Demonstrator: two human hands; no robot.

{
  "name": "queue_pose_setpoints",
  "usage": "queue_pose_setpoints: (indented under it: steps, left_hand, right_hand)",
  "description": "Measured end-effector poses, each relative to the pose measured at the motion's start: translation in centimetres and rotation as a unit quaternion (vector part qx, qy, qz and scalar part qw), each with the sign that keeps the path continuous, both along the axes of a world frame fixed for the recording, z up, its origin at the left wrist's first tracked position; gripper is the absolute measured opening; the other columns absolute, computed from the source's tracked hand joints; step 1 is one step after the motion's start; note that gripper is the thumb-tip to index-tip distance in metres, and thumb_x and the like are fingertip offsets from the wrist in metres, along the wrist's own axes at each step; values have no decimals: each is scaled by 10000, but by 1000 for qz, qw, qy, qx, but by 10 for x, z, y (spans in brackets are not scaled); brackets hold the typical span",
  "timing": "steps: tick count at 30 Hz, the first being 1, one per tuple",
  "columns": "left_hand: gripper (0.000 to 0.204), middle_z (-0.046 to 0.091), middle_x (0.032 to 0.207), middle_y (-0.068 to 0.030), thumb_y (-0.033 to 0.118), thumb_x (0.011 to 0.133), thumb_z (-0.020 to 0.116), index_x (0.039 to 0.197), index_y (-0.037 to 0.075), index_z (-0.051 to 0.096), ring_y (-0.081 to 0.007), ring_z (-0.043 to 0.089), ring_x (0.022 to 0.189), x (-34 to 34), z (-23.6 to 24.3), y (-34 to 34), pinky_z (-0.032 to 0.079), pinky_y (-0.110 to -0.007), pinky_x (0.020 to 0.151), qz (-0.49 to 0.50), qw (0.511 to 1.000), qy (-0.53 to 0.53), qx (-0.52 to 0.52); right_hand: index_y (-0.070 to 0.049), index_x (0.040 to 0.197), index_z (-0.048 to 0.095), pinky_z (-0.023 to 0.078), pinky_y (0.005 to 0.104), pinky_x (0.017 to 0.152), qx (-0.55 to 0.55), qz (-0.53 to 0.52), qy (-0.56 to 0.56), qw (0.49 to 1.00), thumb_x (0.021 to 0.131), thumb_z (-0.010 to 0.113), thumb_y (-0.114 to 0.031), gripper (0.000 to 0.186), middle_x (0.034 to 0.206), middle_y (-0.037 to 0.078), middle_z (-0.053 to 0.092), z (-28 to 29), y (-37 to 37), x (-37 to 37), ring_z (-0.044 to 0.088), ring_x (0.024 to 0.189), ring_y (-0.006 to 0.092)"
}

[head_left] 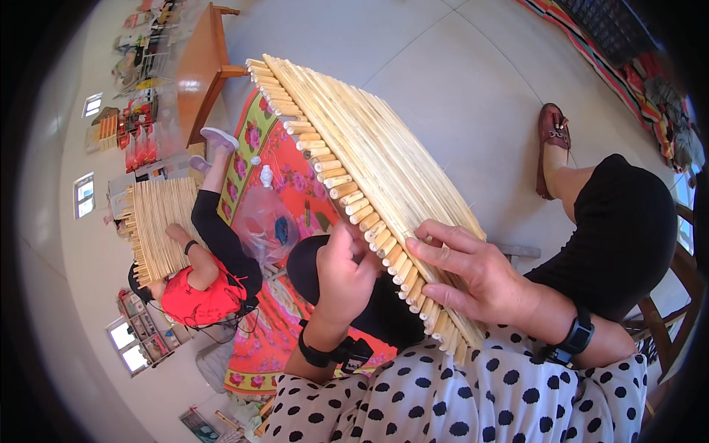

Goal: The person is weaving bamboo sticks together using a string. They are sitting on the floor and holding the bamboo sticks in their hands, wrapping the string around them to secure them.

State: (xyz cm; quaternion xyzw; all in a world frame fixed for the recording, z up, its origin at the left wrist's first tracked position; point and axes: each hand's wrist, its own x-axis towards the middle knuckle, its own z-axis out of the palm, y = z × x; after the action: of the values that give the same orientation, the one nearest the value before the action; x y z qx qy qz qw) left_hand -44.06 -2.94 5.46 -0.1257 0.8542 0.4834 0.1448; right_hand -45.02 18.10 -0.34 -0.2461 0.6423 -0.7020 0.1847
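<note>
One co-worker (203, 299) at far left, head partly covered by another stick mat (164, 229). Across to the flowered cloth (277, 336), cut off by the knee. Here's the left hand (345, 273), curled at the near edge; its fingertips seem hidden, so I can't tell whether they pinch. The long stick mat (384, 148) slants above the lap, and the right hand (476, 273) lies on top, thumb and fingers spread.

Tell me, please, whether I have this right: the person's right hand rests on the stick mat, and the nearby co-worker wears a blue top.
Not quite: the head view shows the co-worker's top is red; the right hand does rest on the stick mat.
</note>
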Motion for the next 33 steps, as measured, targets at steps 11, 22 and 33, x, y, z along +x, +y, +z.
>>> queue_pose_setpoints:
  steps: [11,22,33]
  left_hand:
    - [414,596,1230,-109,-117,901,485,1303,-36,431,-172,584,1151,-11,10,20,466,-287,964,23,994,-7,109]
    - [279,581,1132,-213,11,820,608,1052,49,458,-417,611,913,-24,63,-26,509,-449,689,-190,889,132,-396]
    - [65,606,883,2,65,758,601,792,121,604,-188,602,953,-132,34,-71,375,-499,1086,-456,668,302,-504]
  right_hand:
    - [-69,1359,528,456,388,948,7,-17,16,1000,820,724,-132,577,1287,197,521,-3,1,3,539,1115,376]
    - [-105,1294,581,519,361,901,16,-53,9,998,818,733,-142,501,1261,180,582,-4,-12,10,615,1085,319]
    - [-61,1288,578,553,339,752,168,-16,44,985,851,678,-99,450,1085,167,670,22,-5,20,665,895,249]
